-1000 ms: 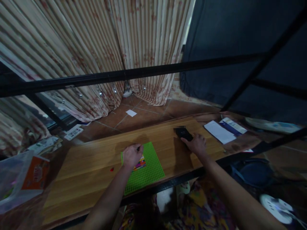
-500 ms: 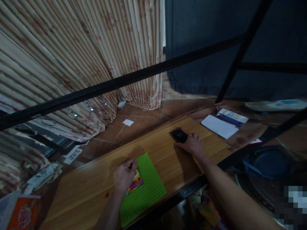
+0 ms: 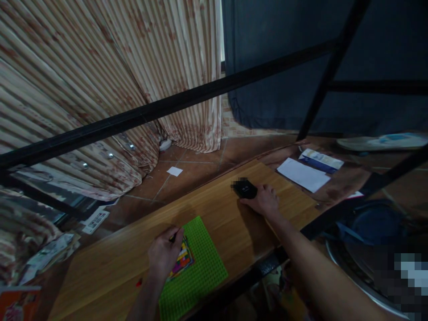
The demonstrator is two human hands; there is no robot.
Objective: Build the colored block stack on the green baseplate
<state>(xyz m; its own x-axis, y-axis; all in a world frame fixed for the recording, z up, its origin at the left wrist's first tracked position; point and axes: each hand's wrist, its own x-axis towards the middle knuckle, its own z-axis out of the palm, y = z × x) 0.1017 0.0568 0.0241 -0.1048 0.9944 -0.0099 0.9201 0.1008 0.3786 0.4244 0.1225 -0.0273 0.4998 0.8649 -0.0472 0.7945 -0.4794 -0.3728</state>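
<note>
Much of what I saw was dim. A black bar [image 3: 174, 107] cut across the view above both hands, and the lower right corner was blanked by a pixelated patch. The top of the black device [image 3: 245, 188] was also blurred out, so I could not read it or say what it was. The left hand [image 3: 163, 255] covered part of the coloured blocks [image 3: 182, 259], and I could not tell how many there were or how they were joined. A thin dark thing poked out between the fingers [image 3: 173, 235] of that hand; it was too small to identify.

The left hand was curled loosely, fingers together and bent down, resting on the left edge of the green baseplate [image 3: 197, 276] and touching the coloured blocks under it. Whether it truly pinched the thin dark thing I could not tell. The baseplate lay flat on the wooden table [image 3: 110, 263], spreading to the right of that hand and toward me. A tiny red piece [image 3: 138, 282] sat on the wood just left of that wrist.

The right hand [image 3: 264, 201] lay palm down with fingers partly closed, its fingertips touching the near side of the black device, which sat just beyond them. White papers [image 3: 302, 174] lay farther right of that hand, well apart.
</note>
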